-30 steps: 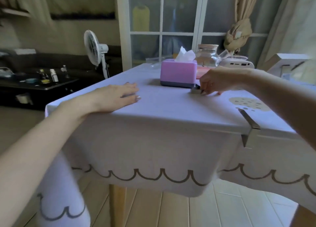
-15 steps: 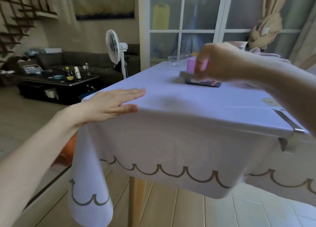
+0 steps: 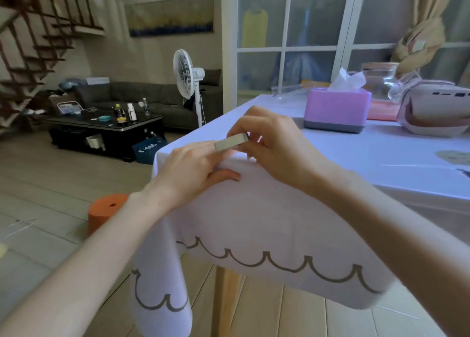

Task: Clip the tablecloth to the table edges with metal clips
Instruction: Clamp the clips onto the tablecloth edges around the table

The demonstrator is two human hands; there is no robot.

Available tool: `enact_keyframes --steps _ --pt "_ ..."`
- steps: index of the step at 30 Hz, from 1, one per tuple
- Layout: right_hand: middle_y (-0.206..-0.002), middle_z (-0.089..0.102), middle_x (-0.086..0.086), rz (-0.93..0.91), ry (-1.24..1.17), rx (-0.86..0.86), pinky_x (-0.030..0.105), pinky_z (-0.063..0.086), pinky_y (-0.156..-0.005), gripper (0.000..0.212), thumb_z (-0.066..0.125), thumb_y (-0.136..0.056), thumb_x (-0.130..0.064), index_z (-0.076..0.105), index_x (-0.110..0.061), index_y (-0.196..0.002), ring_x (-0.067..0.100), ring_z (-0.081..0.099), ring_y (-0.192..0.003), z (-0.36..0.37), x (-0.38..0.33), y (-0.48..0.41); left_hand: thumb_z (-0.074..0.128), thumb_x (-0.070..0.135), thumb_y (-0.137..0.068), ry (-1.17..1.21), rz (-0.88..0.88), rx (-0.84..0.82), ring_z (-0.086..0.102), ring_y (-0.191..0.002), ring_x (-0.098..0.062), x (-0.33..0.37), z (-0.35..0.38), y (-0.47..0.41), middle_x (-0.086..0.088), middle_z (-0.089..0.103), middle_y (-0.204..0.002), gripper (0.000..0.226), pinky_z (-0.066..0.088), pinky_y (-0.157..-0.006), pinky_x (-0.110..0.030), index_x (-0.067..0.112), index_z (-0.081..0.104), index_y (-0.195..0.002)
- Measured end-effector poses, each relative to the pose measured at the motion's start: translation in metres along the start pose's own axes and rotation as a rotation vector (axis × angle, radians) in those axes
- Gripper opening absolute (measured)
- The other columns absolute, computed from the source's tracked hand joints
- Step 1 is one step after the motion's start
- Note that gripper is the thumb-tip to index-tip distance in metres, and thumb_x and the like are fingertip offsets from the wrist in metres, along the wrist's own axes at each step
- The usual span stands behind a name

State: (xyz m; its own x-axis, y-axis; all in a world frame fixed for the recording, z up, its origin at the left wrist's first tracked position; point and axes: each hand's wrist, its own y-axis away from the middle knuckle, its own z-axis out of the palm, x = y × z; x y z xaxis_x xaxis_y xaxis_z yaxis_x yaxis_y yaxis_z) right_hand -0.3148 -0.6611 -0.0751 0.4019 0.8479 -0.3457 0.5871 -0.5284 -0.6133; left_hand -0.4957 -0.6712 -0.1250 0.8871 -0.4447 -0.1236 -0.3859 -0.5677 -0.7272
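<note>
A white tablecloth (image 3: pixel 267 217) with a grey scalloped border hangs over the table's near edge. My right hand (image 3: pixel 277 146) pinches a flat metal clip (image 3: pixel 231 141) just above that edge near the left corner. My left hand (image 3: pixel 193 169) lies on the cloth at the edge, fingers flat under and beside the clip, thumb pressing the hanging cloth. A second metal clip (image 3: pixel 464 172) shows only partly at the far right edge of the view.
On the table stand a purple tissue box (image 3: pixel 337 109), a glass jar (image 3: pixel 380 83) and a white device (image 3: pixel 435 113). An orange stool (image 3: pixel 105 213) sits on the floor left of the table. A fan (image 3: pixel 187 77) and a dark coffee table (image 3: pixel 106 131) stand beyond.
My right hand lifted a clip from beside the tissue box and carried it left to the near table edge. My left hand slid right along the edge to meet it.
</note>
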Motion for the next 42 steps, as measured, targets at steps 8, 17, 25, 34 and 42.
enact_keyframes --steps 8,17,25,34,42 --pt "-0.081 0.063 -0.004 0.045 0.001 0.273 0.015 0.046 -0.060 0.033 0.050 -0.077 0.011 0.069 -0.013 -0.088 -0.002 0.053 -0.063 0.009 0.004 0.004 0.048 0.053 -0.080 0.071 0.042 0.002 0.056 -0.109 -0.011 -0.004 0.001 -0.001 0.002 0.067 -0.117 0.055 0.049 -0.076 -0.025 0.020 0.061 -0.121" --pt "-0.087 0.061 0.007 0.171 0.287 0.513 0.041 0.051 -0.065 0.021 0.058 -0.082 -0.006 0.073 -0.018 -0.089 0.031 0.060 -0.074 -0.016 0.024 0.026 0.029 0.072 -0.082 0.100 -0.044 -0.067 0.049 -0.121 0.000 -0.002 -0.003 -0.003 0.019 0.055 -0.130 0.066 0.049 -0.089 -0.028 0.032 0.057 -0.126" --pt "-0.054 0.062 0.002 0.388 0.134 0.705 0.042 0.053 -0.055 0.025 0.042 -0.087 -0.006 0.064 -0.017 -0.086 0.028 0.061 -0.051 -0.052 0.031 0.067 0.018 0.038 -0.101 0.194 -0.179 -0.539 0.026 -0.139 -0.024 0.059 0.001 -0.082 -0.009 0.031 -0.151 0.051 0.022 -0.110 -0.036 0.011 0.042 -0.137" --pt "-0.041 0.056 -0.003 0.445 -0.199 0.709 0.021 0.042 -0.041 0.029 0.052 -0.084 -0.001 0.070 -0.024 -0.079 0.010 0.049 -0.038 -0.065 0.027 0.074 0.016 0.039 -0.102 0.290 0.009 -0.856 -0.002 -0.144 -0.006 0.076 0.047 -0.126 0.009 0.002 -0.158 0.052 -0.005 -0.118 -0.040 0.022 0.007 -0.151" --pt "-0.059 0.066 -0.007 0.420 -0.047 0.501 0.034 0.054 -0.063 0.040 0.056 -0.083 -0.004 0.069 -0.042 -0.076 0.014 0.063 -0.064 -0.054 0.025 0.065 0.022 0.040 -0.101 0.279 -0.314 -0.825 -0.002 -0.142 0.001 -0.001 0.008 -0.078 0.015 0.001 -0.156 0.052 -0.005 -0.117 -0.027 0.026 0.009 -0.149"
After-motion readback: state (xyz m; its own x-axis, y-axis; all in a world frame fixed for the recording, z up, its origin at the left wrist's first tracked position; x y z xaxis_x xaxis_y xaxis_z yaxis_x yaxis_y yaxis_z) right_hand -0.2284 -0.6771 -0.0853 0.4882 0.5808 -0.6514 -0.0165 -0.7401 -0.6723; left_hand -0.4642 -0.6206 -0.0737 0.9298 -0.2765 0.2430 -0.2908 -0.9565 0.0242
